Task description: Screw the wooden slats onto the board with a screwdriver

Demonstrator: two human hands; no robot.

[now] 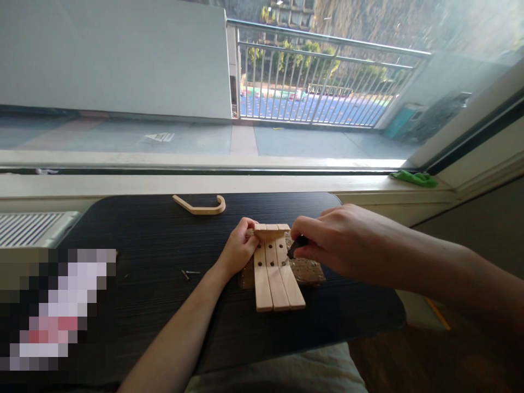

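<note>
A slatted piece of pale wood (279, 289), made of three narrow strips with rows of dark holes and a crosspiece at its far end, lies on the table. My left hand (239, 248) grips its upper left edge, thumb on top and the other fingers partly hidden. In my right hand (333, 234) is a black-handled screwdriver (298, 245), its tip slanting down to a hole in the right strip. Beneath the wood lies a brown block wrapped in clear plastic (309, 270).
The dark table (151, 234) carries a hook-shaped wooden piece (202, 210) at its far edge and a few loose screws (193, 272) left of my left forearm. A blurred-out patch (61, 305) covers the lower left. On the windowsill sits a green cloth (415, 178).
</note>
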